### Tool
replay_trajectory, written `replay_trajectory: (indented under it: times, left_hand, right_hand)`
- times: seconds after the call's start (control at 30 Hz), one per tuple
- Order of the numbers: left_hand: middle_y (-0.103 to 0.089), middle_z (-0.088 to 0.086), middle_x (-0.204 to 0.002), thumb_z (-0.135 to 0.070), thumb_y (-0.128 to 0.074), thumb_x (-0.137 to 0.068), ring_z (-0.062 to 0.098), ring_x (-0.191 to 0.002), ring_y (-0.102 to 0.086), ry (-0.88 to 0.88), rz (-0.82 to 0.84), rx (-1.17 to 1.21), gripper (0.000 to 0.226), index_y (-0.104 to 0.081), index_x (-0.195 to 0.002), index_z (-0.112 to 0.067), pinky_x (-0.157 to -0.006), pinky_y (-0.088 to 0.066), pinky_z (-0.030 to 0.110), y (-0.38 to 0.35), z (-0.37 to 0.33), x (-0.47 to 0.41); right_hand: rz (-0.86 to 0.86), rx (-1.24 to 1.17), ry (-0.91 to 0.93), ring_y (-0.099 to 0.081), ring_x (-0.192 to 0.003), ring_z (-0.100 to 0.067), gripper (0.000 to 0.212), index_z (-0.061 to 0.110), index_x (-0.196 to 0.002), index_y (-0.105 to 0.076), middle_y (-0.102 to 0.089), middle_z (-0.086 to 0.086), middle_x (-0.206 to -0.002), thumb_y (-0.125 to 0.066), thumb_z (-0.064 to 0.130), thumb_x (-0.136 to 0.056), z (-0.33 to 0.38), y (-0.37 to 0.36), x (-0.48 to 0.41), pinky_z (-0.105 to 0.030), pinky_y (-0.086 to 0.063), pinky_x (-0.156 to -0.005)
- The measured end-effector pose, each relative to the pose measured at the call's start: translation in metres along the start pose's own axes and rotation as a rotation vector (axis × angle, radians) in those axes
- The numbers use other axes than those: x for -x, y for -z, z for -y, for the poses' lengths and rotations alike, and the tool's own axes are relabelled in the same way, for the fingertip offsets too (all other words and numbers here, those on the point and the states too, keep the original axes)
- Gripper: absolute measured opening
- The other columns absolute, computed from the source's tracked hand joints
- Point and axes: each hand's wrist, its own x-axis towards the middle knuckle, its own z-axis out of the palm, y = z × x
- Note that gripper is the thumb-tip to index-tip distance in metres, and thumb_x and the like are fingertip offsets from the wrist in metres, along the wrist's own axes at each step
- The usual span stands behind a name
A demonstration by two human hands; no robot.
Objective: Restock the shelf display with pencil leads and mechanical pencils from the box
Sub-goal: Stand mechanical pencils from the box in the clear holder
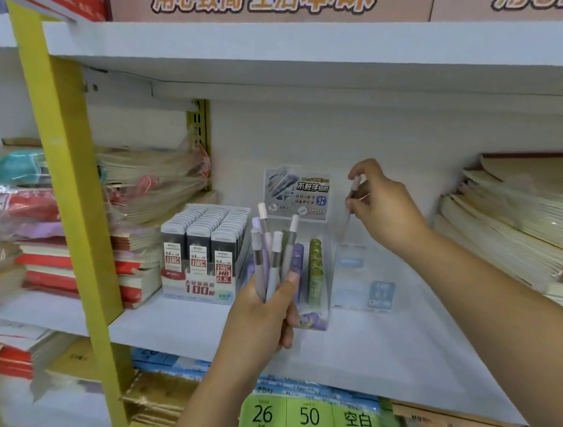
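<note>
Your right hand (pixel 382 206) pinches one thin mechanical pencil with a pale pink cap (pixel 355 184). The pencil stands almost straight up, tip down. The clear plastic display box (pixel 365 290) sits just below it on the white shelf (pixel 380 353), so I think the way to go is down. Your left hand (pixel 263 318), lower and nearer to you, grips a bunch of grey and purple pencils (pixel 274 254). The stacked tan notebooks (pixel 511 235) lie well off to the right.
</note>
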Motion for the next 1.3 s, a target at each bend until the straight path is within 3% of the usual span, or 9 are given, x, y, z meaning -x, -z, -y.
replay_trajectory:
  times: [0.23,0.43,0.6,0.9,1.1,1.3]
  left_hand:
    - [-0.06,0.0,-0.056,-0.041,-0.058,-0.096,0.014,-0.039,-0.046,-0.011,0.002,-0.05,0.034,-0.056,-0.075,-0.014,-0.039,-0.036,0.019,0.003,0.003,-0.005]
    - [-0.06,0.001,-0.057,-0.04,-0.058,-0.096,0.015,-0.038,-0.045,-0.013,0.004,-0.038,0.03,-0.056,-0.077,-0.017,-0.039,-0.037,0.021,0.002,0.002,-0.004]
    - [-0.06,0.001,-0.057,-0.04,-0.059,-0.096,0.014,-0.038,-0.044,-0.011,-0.001,-0.033,0.031,-0.056,-0.077,-0.015,-0.039,-0.036,0.018,0.002,0.002,-0.003]
    - [-0.058,-0.002,-0.052,-0.041,-0.059,-0.096,0.013,-0.037,-0.045,-0.008,0.009,-0.047,0.036,-0.056,-0.077,-0.011,-0.039,-0.037,0.018,0.003,0.003,-0.002]
    - [-0.059,-0.001,-0.054,-0.043,-0.059,-0.096,0.013,-0.038,-0.045,-0.013,0.011,-0.056,0.035,-0.056,-0.076,-0.014,-0.04,-0.037,0.018,0.003,0.004,-0.003]
    - [-0.061,0.0,-0.056,-0.044,-0.059,-0.095,0.013,-0.038,-0.046,-0.014,0.022,-0.056,0.033,-0.056,-0.075,-0.018,-0.039,-0.038,0.02,0.005,0.003,-0.002]
  right_hand:
    - [0.109,0.076,-0.014,-0.064,-0.073,-0.028,0.026,0.016,-0.11,-0.04,-0.064,-0.012,-0.083,-0.057,0.009,-0.091,-0.009,-0.019,-0.012,-0.039,-0.055,-0.071]
    - [0.121,0.04,-0.062,-0.066,-0.072,-0.027,0.027,0.021,-0.106,-0.039,-0.065,-0.011,-0.081,-0.059,0.009,-0.091,-0.011,-0.022,-0.015,-0.046,-0.056,-0.074]
    - [0.014,-0.003,-0.065,-0.065,-0.074,-0.029,0.025,0.016,-0.11,-0.042,-0.064,-0.01,-0.08,-0.058,0.01,-0.092,-0.012,-0.021,-0.015,-0.045,-0.055,-0.075]
    - [0.116,0.054,-0.077,-0.065,-0.077,-0.031,0.022,0.018,-0.108,-0.041,-0.064,-0.013,-0.085,-0.055,0.011,-0.093,-0.015,-0.025,-0.015,-0.047,-0.056,-0.077]
    - [0.117,0.041,-0.057,-0.065,-0.081,-0.028,0.035,0.017,-0.129,-0.047,-0.064,-0.008,-0.093,-0.055,0.013,-0.095,-0.017,-0.028,-0.011,-0.04,-0.055,-0.081]
    - [0.225,0.047,-0.173,-0.065,-0.094,-0.032,0.048,0.018,-0.144,-0.041,-0.064,-0.018,-0.113,-0.048,0.01,-0.097,-0.018,-0.034,-0.006,-0.041,-0.054,-0.087]
